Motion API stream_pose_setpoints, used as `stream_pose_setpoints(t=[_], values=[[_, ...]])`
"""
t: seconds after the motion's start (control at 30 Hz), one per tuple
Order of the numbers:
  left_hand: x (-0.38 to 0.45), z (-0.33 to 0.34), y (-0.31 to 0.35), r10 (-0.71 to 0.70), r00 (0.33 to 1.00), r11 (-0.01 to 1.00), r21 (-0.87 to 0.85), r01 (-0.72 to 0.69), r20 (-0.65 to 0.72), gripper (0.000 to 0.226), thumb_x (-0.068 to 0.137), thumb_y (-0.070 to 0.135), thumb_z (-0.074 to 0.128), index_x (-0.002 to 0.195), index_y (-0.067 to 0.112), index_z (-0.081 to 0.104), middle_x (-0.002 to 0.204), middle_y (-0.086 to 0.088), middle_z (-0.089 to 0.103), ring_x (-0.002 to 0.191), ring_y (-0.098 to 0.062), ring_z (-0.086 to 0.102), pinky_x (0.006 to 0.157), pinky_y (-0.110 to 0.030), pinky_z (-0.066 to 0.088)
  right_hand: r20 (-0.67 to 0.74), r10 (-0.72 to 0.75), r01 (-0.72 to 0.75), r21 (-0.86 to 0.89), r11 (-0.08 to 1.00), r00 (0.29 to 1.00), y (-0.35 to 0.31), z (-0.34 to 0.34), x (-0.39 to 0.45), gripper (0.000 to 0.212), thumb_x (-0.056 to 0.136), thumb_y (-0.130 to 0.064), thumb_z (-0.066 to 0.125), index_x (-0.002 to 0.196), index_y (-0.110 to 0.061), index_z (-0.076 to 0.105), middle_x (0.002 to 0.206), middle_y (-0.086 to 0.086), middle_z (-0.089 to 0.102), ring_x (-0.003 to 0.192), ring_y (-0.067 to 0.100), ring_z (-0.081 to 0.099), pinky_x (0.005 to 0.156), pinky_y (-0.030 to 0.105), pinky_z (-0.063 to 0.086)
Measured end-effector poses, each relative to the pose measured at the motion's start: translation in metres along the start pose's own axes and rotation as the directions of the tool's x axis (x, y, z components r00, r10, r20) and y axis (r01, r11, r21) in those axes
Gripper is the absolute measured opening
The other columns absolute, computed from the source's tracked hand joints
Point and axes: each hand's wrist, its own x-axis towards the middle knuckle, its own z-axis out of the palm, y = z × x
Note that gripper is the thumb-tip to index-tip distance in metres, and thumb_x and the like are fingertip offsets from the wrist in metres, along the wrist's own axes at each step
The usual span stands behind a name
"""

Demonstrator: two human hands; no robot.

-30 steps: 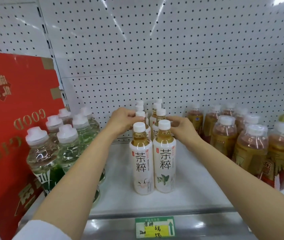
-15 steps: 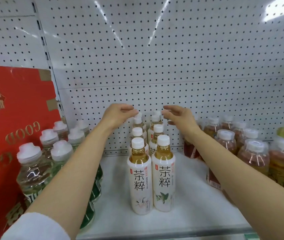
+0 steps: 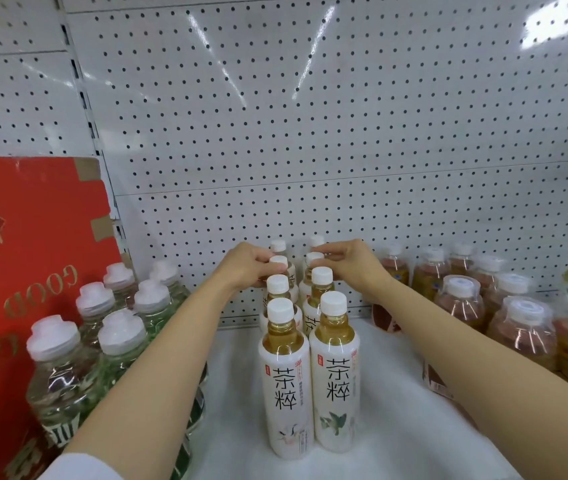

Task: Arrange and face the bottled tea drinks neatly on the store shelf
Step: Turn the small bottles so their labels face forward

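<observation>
Two rows of white-labelled tea bottles with white caps run back from the middle of the white shelf point(image 3: 396, 427). The front left bottle point(image 3: 287, 386) and front right bottle point(image 3: 336, 375) stand upright, touching, labels facing me. My left hand point(image 3: 246, 266) reaches along the left row and its fingers close on the cap of a rear left bottle point(image 3: 279, 261). My right hand point(image 3: 350, 263) pinches the cap of a rear right bottle point(image 3: 313, 258). The last bottles behind are partly hidden.
A red cardboard box point(image 3: 33, 271) stands at the left, with clear bottles with green labels point(image 3: 64, 368) beside it. Brown and yellow drink bottles point(image 3: 517, 327) crowd the right side. White pegboard point(image 3: 310, 133) backs the shelf.
Both hands have dropped from just above the rear caps onto them and closed on them. The camera has tilted up and moved closer.
</observation>
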Motion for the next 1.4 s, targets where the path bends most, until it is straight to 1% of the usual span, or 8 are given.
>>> stream_pose_setpoints(t=[0.2,0.37,0.53,0.83,1.0,1.13,1.3,1.4], values=[[0.009,-0.012,0.019,-0.078,0.997,0.996,0.035,0.078,0.014,0.039,0.083,0.045,0.075,0.098,0.010,0.073,0.105,-0.009,0.074,0.097,-0.027,0.071,0.095,-0.040,0.056,0.048,-0.033,0.028,0.112,0.993,0.998,-0.008,-0.011,0.002,0.032,0.088,-0.029,0.073,0.116,-0.015,0.071,0.101,0.003,0.076,0.095,0.018,0.073,0.088,0.032,0.059],[0.044,-0.012,0.022,-0.037,0.978,0.999,0.030,0.044,-0.205,0.059,0.087,0.040,0.073,0.137,0.013,0.058,0.138,-0.004,0.058,0.121,-0.022,0.057,0.098,-0.034,0.050,-0.184,0.001,0.006,0.040,0.999,0.983,-0.002,-0.008,0.037,0.050,0.088,-0.039,0.072,0.131,-0.015,0.061,0.122,0.001,0.066,0.109,0.015,0.062,0.094,0.032,0.051],[0.058,0.012,-0.006,-0.101,0.987,0.994,0.039,0.107,-0.127,0.038,0.089,0.028,0.072,0.123,0.013,0.068,0.116,-0.006,0.070,0.103,-0.020,0.063,0.090,-0.033,0.050,-0.073,0.130,-0.130,0.006,0.991,0.989,0.018,0.011,0.049,0.042,0.091,-0.034,0.069,0.127,-0.014,0.060,0.111,0.002,0.065,0.099,0.019,0.061,0.087,0.033,0.051],[0.060,0.018,-0.015,-0.077,0.995,0.996,0.031,0.079,-0.061,0.032,0.100,0.034,0.054,0.123,0.014,0.064,0.116,-0.009,0.069,0.110,-0.028,0.064,0.092,-0.040,0.050,0.002,0.044,-0.044,-0.028,0.999,0.999,0.027,0.019,0.048,0.026,0.097,-0.031,0.061,0.108,-0.010,0.072,0.102,0.019,0.073,0.080,0.019,0.058,0.070,0.030,0.048],[0.052,0.010,-0.018,-0.116,0.992,0.993,0.001,0.116,-0.047,0.031,0.099,0.035,0.056,0.117,0.013,0.067,0.115,-0.012,0.071,0.100,-0.026,0.066,0.086,-0.038,0.053,0.097,0.080,-0.077,-0.034,0.996,0.992,0.020,0.017,0.043,0.013,0.096,-0.021,0.063,0.101,-0.031,0.070,0.092,0.003,0.075,0.080,0.017,0.062,0.067,0.027,0.051],[0.043,0.014,-0.009,-0.136,0.990,0.991,-0.005,0.135,-0.048,0.028,0.100,0.034,0.055,0.113,0.013,0.068,0.111,-0.010,0.072,0.102,-0.027,0.066,0.077,-0.032,0.054,0.130,0.094,-0.094,-0.004,0.996,0.987,0.016,0.012,0.034,0.015,0.100,-0.023,0.054,0.101,-0.030,0.067,0.103,0.016,0.072,0.082,0.021,0.058,0.072,0.034,0.048],[0.034,0.010,0.002,-0.228,0.973,0.969,-0.102,0.225,-0.019,0.050,0.104,0.046,0.040,0.136,0.011,0.055,0.127,-0.010,0.062,0.115,-0.028,0.060,0.102,-0.043,0.049,0.115,0.117,-0.110,-0.071,0.991,0.986,0.014,0.004,0.028,0.032,0.103,-0.028,0.047,0.118,-0.008,0.067,0.112,0.019,0.068,0.093,0.025,0.063,0.094,0.041,0.051],[0.024,0.002,0.014,-0.173,0.976,0.984,-0.057,0.166,-0.131,0.060,0.103,0.053,0.032,0.146,0.013,0.045,0.145,-0.009,0.051,0.127,-0.028,0.051,0.110,-0.046,0.040,0.005,0.071,-0.069,-0.184,0.981,0.997,0.005,-0.002,0.013,0.036,0.105,-0.031,0.043,0.127,-0.009,0.062,0.111,0.007,0.065,0.090,0.014,0.055,0.080,0.029,0.046]])
